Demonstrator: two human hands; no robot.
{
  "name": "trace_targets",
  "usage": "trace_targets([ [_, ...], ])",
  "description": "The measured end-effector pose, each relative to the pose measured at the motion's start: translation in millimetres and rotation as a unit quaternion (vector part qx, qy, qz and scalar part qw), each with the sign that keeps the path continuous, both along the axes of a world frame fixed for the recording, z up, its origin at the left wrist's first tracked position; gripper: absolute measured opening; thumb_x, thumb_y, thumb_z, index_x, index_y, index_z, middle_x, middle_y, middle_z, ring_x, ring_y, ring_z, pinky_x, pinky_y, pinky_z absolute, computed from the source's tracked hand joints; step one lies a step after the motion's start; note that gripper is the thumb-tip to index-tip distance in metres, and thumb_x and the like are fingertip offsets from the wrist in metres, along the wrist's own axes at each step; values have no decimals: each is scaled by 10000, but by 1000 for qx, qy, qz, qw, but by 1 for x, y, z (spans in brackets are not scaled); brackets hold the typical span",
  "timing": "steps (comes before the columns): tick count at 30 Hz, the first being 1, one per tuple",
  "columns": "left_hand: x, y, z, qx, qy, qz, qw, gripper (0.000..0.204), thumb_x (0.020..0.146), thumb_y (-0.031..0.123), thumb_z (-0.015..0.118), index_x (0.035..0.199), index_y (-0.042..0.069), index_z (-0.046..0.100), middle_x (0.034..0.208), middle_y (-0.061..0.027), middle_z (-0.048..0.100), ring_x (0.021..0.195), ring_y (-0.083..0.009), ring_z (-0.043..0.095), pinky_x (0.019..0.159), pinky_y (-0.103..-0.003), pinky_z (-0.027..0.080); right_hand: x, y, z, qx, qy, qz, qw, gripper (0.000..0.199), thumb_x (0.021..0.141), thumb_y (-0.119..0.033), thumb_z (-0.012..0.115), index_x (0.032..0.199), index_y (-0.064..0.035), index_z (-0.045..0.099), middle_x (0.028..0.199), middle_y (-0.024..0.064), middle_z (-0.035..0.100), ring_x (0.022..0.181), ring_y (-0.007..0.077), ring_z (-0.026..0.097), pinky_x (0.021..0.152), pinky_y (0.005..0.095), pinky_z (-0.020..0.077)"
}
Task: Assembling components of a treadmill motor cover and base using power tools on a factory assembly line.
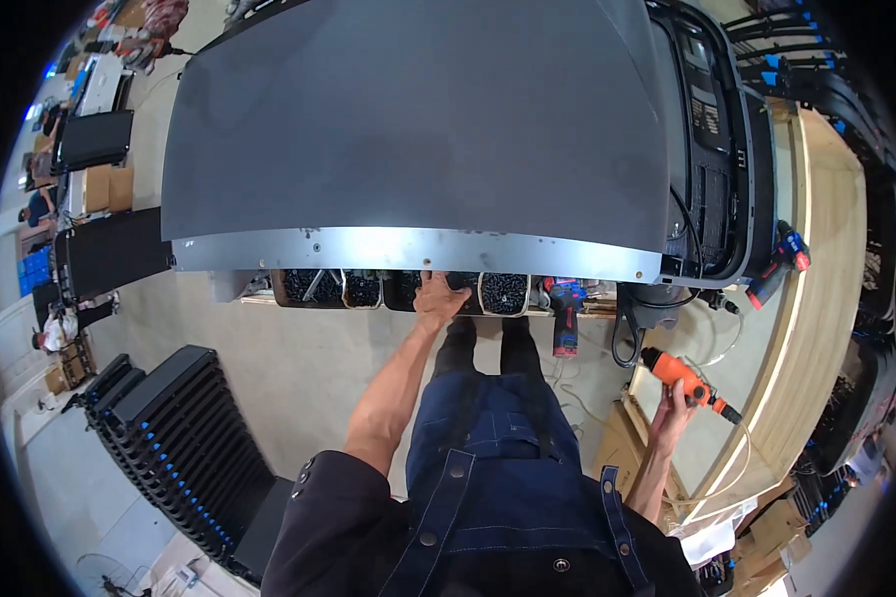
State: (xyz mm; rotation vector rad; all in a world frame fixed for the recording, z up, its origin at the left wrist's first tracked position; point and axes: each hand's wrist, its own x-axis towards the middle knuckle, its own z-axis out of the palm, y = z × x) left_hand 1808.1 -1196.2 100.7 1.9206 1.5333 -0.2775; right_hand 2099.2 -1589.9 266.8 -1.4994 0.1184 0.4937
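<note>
My left hand (435, 298) reaches into a dark bin of small black parts under the panel's near edge. Its thumb stands apart from the fingers, whose tips are partly hidden by the bin and the edge. Off to the right, my right hand (675, 413) is wrapped round an orange air drill (679, 376) with black ends, its nose pointing up and left. A pale hose (745, 458) runs from near the drill. The large dark grey panel (418, 129) lies in front of me, with a bare metal strip (418, 251) along its near side.
More bins, such as one of black fasteners (505, 293), line the panel's edge. A blue-and-red cordless driver (565, 316) hangs beside them; another driver (782, 264) rests by a wooden frame (831, 199) at right. Stacked black frames (184, 438) stand at left.
</note>
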Motion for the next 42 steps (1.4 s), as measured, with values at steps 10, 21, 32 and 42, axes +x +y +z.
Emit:
trace_targets([
  [10, -40, 1, -25, 12, -187, 20, 982, 315, 801, 15, 702, 1078, 111, 587, 1104, -174, 625, 1015, -445, 660, 853, -526, 546, -79, 33, 44, 154, 131, -25, 979, 487, 1003, -302, 702, 1384, -42, 546, 1405, 155, 610, 1353, 335, 556, 1210, 550, 387],
  [21, -79, 29, -73, -162, -344, 22, 925, 326, 858, 26, 750, 1174, 27, 668, 1014, -102, 735, 910, -201, 715, 825, -354, 577, -119, 64, 111, 181, 80, -1, 980, 479, 1021, -290, 672, 1401, -32, 536, 1429, 197, 598, 1351, 336, 572, 1162, 546, 452],
  [32, -107, 49, -38, -598, -520, 274, 545, 289, 914, -59, 610, 1183, 27, 669, 1177, -121, 702, 1104, -279, 689, 1032, -433, 560, -146, 68, 169, 202, -1, 5, 979, 515, 1010, -278, 677, 1428, -27, 514, 1429, 229, 580, 1365, 370, 551, 1155, 541, 450],
  [42, -97, 41, -43, -621, -514, 349, 478, 339, 1070, 327, 583, 1180, 19, 675, 981, -85, 700, 775, -190, 667, 725, -324, 592, -155, 106, 220, 231, -105, 24, 967, 498, 969, -374, 731, 1219, 34, 594, 1199, 261, 676, 1165, 386, 663, 1081, 525, 519],
])
